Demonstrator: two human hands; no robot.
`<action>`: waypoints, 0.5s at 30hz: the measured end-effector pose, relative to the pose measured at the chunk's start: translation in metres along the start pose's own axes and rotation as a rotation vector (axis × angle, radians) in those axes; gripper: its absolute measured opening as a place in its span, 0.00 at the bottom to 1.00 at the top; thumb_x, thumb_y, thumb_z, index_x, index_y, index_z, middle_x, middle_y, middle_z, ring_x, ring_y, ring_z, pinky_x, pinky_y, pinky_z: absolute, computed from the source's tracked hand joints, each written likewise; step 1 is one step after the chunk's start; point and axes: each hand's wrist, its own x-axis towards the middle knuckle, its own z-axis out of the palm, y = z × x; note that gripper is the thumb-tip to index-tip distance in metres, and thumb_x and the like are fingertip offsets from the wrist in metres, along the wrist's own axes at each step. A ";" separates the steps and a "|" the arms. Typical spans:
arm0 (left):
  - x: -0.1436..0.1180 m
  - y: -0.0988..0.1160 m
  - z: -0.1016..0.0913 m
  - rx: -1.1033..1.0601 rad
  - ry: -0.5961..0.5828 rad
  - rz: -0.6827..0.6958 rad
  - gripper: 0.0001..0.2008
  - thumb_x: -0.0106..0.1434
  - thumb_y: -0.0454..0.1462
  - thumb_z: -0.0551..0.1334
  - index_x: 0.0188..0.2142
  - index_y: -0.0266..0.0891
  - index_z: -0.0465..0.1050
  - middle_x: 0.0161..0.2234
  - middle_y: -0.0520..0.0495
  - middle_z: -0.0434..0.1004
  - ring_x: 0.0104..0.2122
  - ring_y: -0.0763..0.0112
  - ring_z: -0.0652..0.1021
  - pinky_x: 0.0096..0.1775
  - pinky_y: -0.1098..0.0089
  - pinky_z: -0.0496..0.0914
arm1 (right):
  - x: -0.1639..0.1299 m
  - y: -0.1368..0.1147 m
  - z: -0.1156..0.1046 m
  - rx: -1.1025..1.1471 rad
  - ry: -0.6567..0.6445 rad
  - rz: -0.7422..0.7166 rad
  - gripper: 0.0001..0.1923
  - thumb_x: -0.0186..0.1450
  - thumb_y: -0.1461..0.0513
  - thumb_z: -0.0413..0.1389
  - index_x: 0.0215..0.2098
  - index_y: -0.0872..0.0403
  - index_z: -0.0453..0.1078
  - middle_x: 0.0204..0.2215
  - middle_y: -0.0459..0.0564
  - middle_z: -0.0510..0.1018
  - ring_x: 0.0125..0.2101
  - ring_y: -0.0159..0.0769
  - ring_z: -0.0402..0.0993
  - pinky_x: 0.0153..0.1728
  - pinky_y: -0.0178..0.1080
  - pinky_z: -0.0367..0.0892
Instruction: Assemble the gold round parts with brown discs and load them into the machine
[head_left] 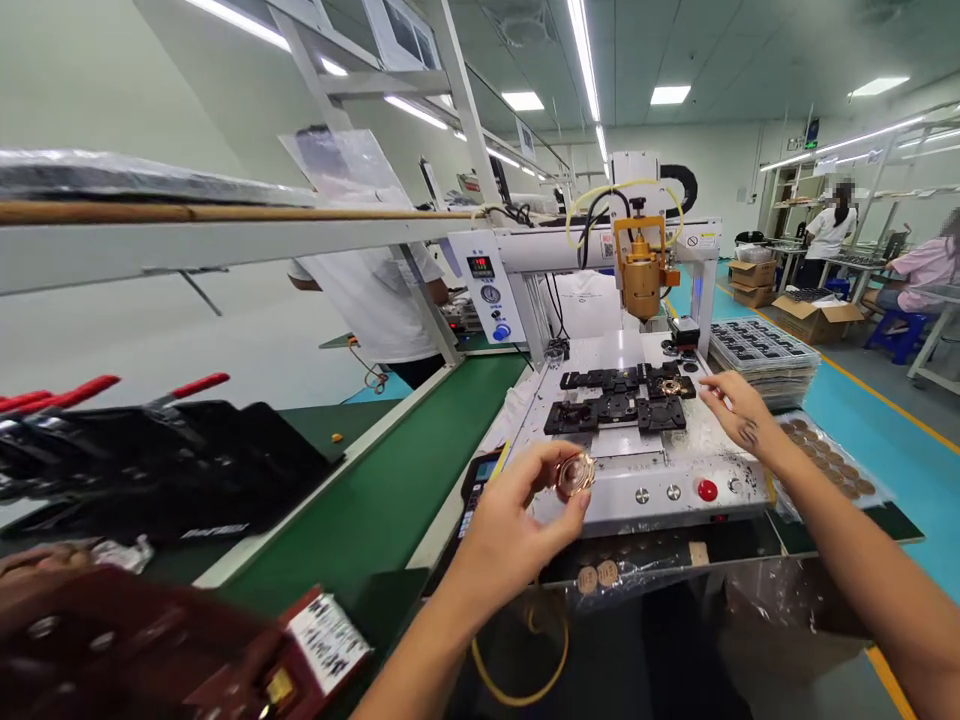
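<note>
Machine bed [675, 455], left hand [517, 520] pinching coil [575, 474] (copper)

The left hand [510, 525] pinches a copper-coloured disc [575, 475] with a silvery sheen. Near the right hand [739, 408], black fixtures [616, 400] sit on a pale grey machine bed [637, 470] with a red button [706, 490] (two silver ones beside it). The dispensing head [643, 272] is brass-yellow and orange. The conveyor belt [382, 490] is dark green, the floor [847, 410] turquoise with a yellow stripe. Brown discs fill a clear tray [829, 462].
</note>
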 end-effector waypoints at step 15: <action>-0.131 -0.107 0.059 -0.186 -0.361 -0.253 0.18 0.56 0.33 0.69 0.47 0.44 0.73 0.61 0.41 0.79 0.62 0.54 0.77 0.65 0.54 0.68 | -0.171 -0.097 0.105 0.213 -0.256 -0.209 0.11 0.77 0.64 0.51 0.49 0.48 0.74 0.39 0.53 0.80 0.40 0.46 0.76 0.42 0.47 0.75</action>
